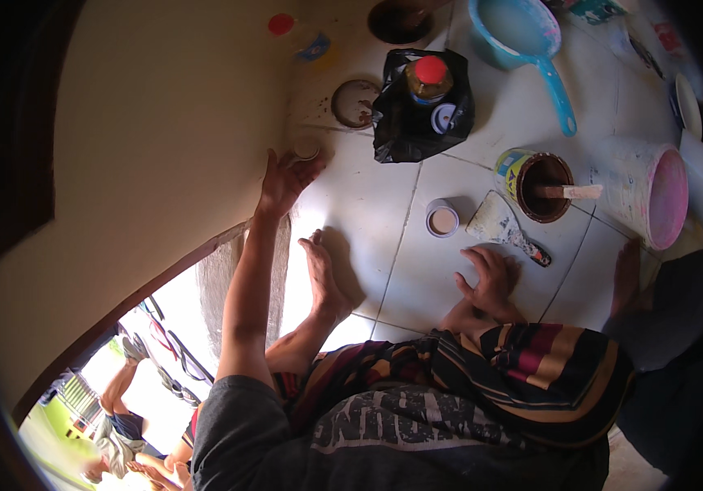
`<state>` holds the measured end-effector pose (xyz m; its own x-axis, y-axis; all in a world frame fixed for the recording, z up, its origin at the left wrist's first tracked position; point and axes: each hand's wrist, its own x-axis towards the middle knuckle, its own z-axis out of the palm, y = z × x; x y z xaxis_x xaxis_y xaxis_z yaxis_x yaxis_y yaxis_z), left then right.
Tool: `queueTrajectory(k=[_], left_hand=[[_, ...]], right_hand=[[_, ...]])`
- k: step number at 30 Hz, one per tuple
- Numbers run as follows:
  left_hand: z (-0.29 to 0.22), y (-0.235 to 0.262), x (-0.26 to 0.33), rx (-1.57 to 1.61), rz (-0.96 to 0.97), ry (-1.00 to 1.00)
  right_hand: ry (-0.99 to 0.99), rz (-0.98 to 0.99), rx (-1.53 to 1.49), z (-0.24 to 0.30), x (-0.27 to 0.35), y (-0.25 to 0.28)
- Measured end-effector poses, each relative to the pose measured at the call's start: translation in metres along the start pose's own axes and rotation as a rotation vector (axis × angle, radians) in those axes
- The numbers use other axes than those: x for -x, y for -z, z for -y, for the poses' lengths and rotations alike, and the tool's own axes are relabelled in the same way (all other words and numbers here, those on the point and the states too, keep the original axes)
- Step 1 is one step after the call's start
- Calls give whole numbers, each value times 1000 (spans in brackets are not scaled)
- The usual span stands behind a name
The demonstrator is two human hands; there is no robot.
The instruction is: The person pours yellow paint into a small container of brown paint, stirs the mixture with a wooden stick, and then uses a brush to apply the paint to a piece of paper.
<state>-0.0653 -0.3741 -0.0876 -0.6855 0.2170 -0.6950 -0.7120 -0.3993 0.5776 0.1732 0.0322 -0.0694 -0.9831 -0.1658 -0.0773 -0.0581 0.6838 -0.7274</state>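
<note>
My left hand (281,186) reaches out near the wall with thumb and fingers apart. Just beyond its fingers is a small round tub (306,147); whether they touch it I cannot tell. My right hand (489,284) hovers by my knee, fingers loosely spread, holding nothing. Ahead of it a scraper (499,225) with a paint-stained blade lies on the tiles. To its left stands a small can (441,219) of beige paint. Beyond the scraper is an open paint can (543,192), brown inside, with a flat stick (574,192) across its mouth.
A black plastic bag (396,139) holds a red-capped bottle (430,78) and a small can. Farther off are a paint-smeared lid (356,104), a blue dipper (560,94) and a dark bowl (401,20). A white bucket (634,184) lies at right, near another person's dark clothing (666,319).
</note>
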Motion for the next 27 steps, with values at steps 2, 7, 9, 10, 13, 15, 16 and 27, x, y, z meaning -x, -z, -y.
queueTrajectory(k=[2, 7, 9, 10, 13, 15, 16, 27], left_hand=[[-6, -6, 6, -72, -3, 24], [-20, -18, 21, -543, -96, 145], [-22, -25, 36, -855, -222, 224], [-15, -24, 49, -1005, -282, 268], [0, -24, 118, -1789, 4, 102], [-20, -37, 169, -1747, 111, 227], [-29, -32, 191, -1720, 136, 253], [-6, 7, 211, -1375, -216, 12]], right_hand=[[9, 0, 4, 0, -1, 0], [14, -20, 8, 2, 0, 2], [0, -4, 33, 2, -1, 1], [-10, 11, 50, 3, 0, 1], [6, -35, -5, 2, 0, -2], [-4, -68, -127, -11, 7, -8], [6, -35, -134, -13, 10, -5], [0, 247, 2, 23, -12, 104]])
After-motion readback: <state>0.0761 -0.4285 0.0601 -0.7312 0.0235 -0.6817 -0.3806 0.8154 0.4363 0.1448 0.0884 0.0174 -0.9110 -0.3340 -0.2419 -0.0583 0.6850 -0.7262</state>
